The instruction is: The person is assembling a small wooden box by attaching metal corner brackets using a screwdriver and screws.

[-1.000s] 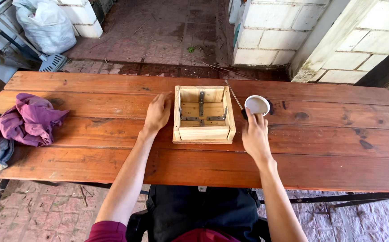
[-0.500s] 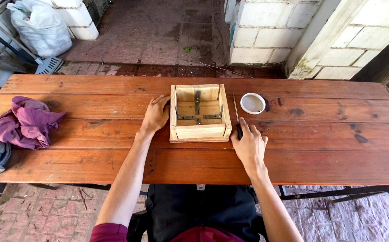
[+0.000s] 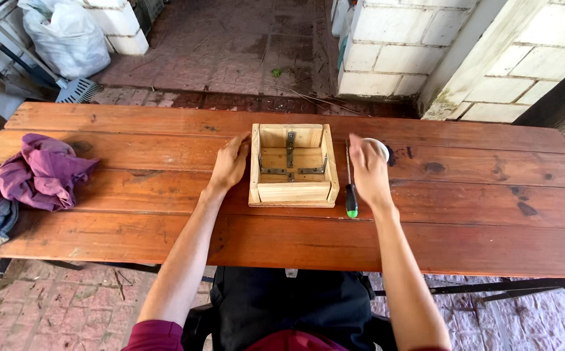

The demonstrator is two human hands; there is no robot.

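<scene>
1. A white sack (image 3: 68, 36) stands on the floor beyond the table's (image 3: 458, 227) far left corner. No labels show.
2. The box (image 3: 293, 166), open-topped with metal brackets inside, sits mid-table.
3. The left hand (image 3: 229, 162) lies open, flat against the box's left wall.
4. The right hand (image 3: 368, 170) hovers loosely open, holding nothing, over the white cup (image 3: 379, 147); the screwdriver (image 3: 349, 182) lies just left of it.
5. Half a second ago the right hand covered the screwdriver; it has since moved right, toward the cup.
</scene>
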